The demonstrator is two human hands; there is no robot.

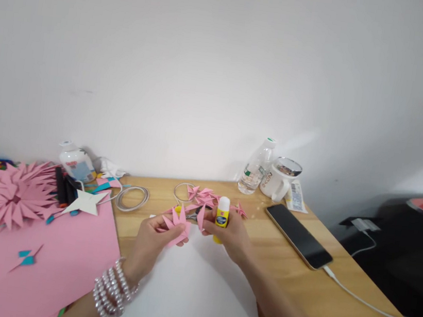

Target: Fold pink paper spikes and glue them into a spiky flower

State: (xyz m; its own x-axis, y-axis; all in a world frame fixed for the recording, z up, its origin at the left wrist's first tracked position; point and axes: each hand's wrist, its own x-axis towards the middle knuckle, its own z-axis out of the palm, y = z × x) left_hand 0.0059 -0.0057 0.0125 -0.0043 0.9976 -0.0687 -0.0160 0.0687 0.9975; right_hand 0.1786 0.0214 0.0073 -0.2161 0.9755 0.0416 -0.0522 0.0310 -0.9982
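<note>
My left hand is closed on a pink folded-paper star, its points fanning out between thumb and fingers. In my right hand, a yellow glue stick with a white top stands roughly upright. The fingertips of that hand also pinch a single pink folded-paper point, just right of the star. Both hands are above a white sheet. Behind them lie more pink folded pieces and what looks like part of a pair of scissors, mostly hidden.
At the left, a large pink paper flower and a white paper star rest by pink sheets. A coiled cable is near the wall. A bottle, a mug and a plugged-in phone are at the right.
</note>
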